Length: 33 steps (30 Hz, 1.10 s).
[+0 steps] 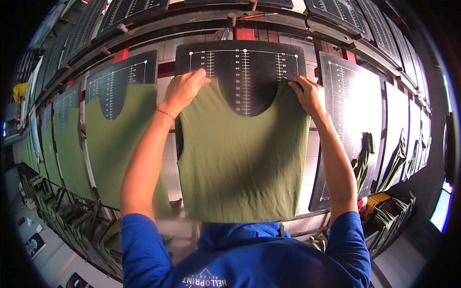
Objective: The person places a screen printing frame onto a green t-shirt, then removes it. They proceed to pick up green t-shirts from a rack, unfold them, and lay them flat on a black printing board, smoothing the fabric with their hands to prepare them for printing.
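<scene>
An olive-green shirt panel point(240, 163) with a scooped neckline lies over a black board point(230, 72) marked with white rulers. Its lower part hangs toward my body, with soft creases near the bottom edge. My left hand point(187, 90) pinches the left shoulder corner of the panel. At the other shoulder corner, my right hand point(311, 95) grips the cloth between thumb and fingers. Both hands rest near the board's upper half, one on each side of the neckline, where the ruler marks show through the opening.
To the left, more boards carry flat green panels point(117, 139). Boards on the right point(353, 96) have bunched green cloth point(365, 156) on them. A dark rail with wooden pegs point(231, 19) runs behind. Green pieces hang on a rack point(384, 223) at lower right, by an orange crate point(376, 204).
</scene>
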Each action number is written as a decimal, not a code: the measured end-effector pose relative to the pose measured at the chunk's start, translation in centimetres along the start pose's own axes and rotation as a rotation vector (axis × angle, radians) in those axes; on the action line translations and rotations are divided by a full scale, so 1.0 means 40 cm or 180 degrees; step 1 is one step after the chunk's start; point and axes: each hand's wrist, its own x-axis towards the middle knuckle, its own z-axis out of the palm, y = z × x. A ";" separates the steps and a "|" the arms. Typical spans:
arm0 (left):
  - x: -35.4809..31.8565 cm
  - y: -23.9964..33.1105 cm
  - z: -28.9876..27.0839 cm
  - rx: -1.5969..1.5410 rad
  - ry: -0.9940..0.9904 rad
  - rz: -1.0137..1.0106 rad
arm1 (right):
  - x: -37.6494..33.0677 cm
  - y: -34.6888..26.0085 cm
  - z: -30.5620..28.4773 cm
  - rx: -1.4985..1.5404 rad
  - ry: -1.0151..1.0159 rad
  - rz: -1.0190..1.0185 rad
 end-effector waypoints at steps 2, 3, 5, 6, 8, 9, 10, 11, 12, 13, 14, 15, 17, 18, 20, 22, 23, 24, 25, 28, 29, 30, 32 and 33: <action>0.009 -0.006 0.005 -0.0018 -0.0032 0.0023 | 0.006 0.009 0.007 -0.0025 0.0008 -0.0020; 0.012 -0.010 0.008 -0.0017 -0.0068 0.0010 | 0.010 0.012 0.013 -0.0018 0.0030 -0.0049; 0.016 -0.015 0.012 -0.0044 -0.0120 -0.0018 | 0.013 0.018 0.019 -0.0064 0.0063 -0.0089; 0.017 -0.017 0.013 -0.0072 -0.0138 -0.0035 | 0.014 0.019 0.020 -0.0116 0.0074 -0.0099; 0.019 -0.019 0.014 -0.0079 -0.0177 -0.0062 | 0.016 0.019 0.023 -0.0162 0.0116 -0.0113; 0.021 -0.022 0.013 -0.0055 -0.0196 -0.0074 | 0.018 0.018 0.025 -0.0152 0.0150 -0.0120; 0.022 -0.023 0.012 -0.0030 -0.0214 -0.0086 | 0.019 0.016 0.026 -0.0143 0.0183 -0.0127; 0.024 -0.023 0.013 -0.0040 -0.0217 -0.0077 | 0.020 0.015 0.026 -0.0147 0.0191 -0.0131; 0.026 -0.025 0.014 -0.0049 -0.0217 -0.0068 | 0.021 0.012 0.025 -0.0153 0.0201 -0.0137; 0.027 -0.026 0.014 -0.0058 -0.0216 -0.0059 | 0.022 0.011 0.024 -0.0157 0.0211 -0.0143; 0.027 -0.026 0.014 -0.0077 -0.0213 -0.0060 | 0.022 0.010 0.025 -0.0167 0.0178 -0.0119; 0.028 -0.027 0.015 -0.0097 -0.0208 -0.0056 | 0.023 0.010 0.024 -0.0180 0.0149 -0.0094; 0.030 -0.026 0.018 -0.0116 -0.0219 -0.0077 | 0.024 0.011 0.024 -0.0187 0.0101 -0.0047; 0.030 -0.026 0.018 -0.0109 -0.0232 -0.0103 | 0.025 0.010 0.023 -0.0178 0.0086 -0.0030; 0.032 -0.026 0.019 -0.0039 -0.0274 -0.0132 | 0.026 0.010 0.022 -0.0182 0.0096 -0.0032; 0.032 -0.030 0.021 0.0094 -0.0332 -0.0143 | 0.027 0.010 0.025 -0.0205 0.0147 -0.0075; 0.031 -0.031 0.022 0.0073 -0.0311 -0.0126 | 0.027 0.010 0.026 -0.0189 0.0156 -0.0076; 0.030 -0.032 0.024 0.0054 -0.0290 -0.0109 | 0.027 0.009 0.027 -0.0173 0.0165 -0.0077; 0.029 -0.033 0.025 0.0034 -0.0269 -0.0091 | 0.028 0.008 0.027 -0.0157 0.0175 -0.0078; 0.028 -0.032 0.025 0.0117 -0.0319 -0.0153 | 0.023 0.013 0.033 -0.0106 0.0235 -0.0053; 0.030 -0.032 0.024 0.0088 -0.0316 -0.0152 | 0.022 0.016 0.033 -0.0112 0.0241 -0.0046; 0.028 -0.033 0.025 0.0059 -0.0316 -0.0157 | 0.020 0.017 0.033 -0.0114 0.0241 -0.0041; 0.027 -0.035 0.025 0.0006 -0.0341 -0.0162 | 0.019 0.016 0.036 -0.0126 0.0252 -0.0036; 0.028 -0.039 0.023 -0.0017 -0.0364 -0.0159 | 0.020 0.014 0.037 -0.0138 0.0266 -0.0038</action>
